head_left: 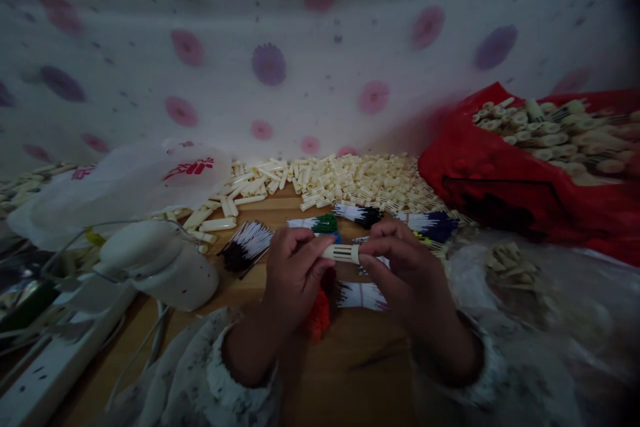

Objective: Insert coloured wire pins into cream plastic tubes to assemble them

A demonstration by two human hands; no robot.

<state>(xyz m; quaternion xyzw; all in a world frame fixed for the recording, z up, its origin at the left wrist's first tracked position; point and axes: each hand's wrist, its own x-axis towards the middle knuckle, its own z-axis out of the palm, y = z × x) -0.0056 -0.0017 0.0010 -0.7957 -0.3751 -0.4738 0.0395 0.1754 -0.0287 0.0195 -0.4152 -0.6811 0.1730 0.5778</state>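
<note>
A short cream plastic tube with dark slots lies level between my two hands above the table. My left hand pinches its left end between thumb and fingers. At its right end, the thumb and fingertips of my right hand close on it as well. Bundles of thin white sticks with coloured tips lie just behind and below the hands: a green-tipped bundle, a black-tipped bundle, a blue-tipped bundle and a pale bundle. Something bright orange-red lies partly hidden under my left hand.
A large heap of cream tubes runs along the back. At right, a red bag holds more tubes, with a clear plastic bag before it. A white device, power strip and white plastic bag fill the left.
</note>
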